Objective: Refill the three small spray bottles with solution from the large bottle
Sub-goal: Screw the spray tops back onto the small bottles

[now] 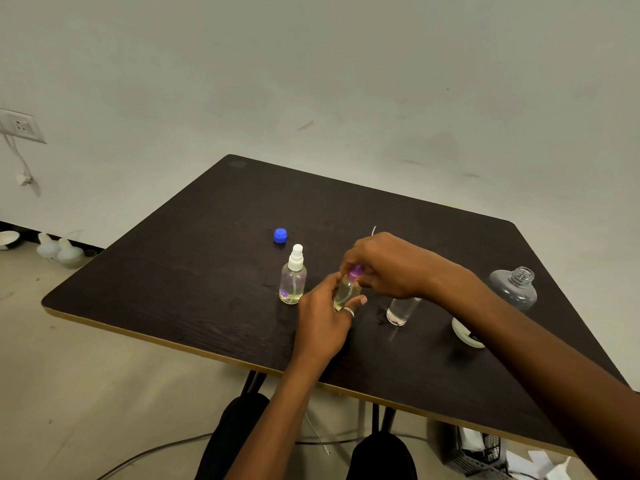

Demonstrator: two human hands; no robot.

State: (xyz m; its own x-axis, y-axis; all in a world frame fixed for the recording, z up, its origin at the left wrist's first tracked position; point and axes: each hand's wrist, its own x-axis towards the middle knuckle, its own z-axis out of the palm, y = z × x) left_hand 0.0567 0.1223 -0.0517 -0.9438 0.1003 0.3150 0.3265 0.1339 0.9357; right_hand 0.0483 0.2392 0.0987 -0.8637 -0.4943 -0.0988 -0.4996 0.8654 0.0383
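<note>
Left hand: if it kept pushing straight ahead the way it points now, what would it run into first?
The left hand already grips the purple-capped bottle, so that comes first. Beyond it sits the right hand on the cap. Past those the table looks free, though depth is hard to judge.

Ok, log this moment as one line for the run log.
left hand: holds purple-capped spray bottle | right hand: on its purple cap | white-capped spray bottle: capped | large bottle: open

I see a wall socket [21, 126] at 10 o'clock w/ cord hanging, white bottles [60, 251] on floor below, black crate [479, 452] under table [173, 271] at 5.
</note>
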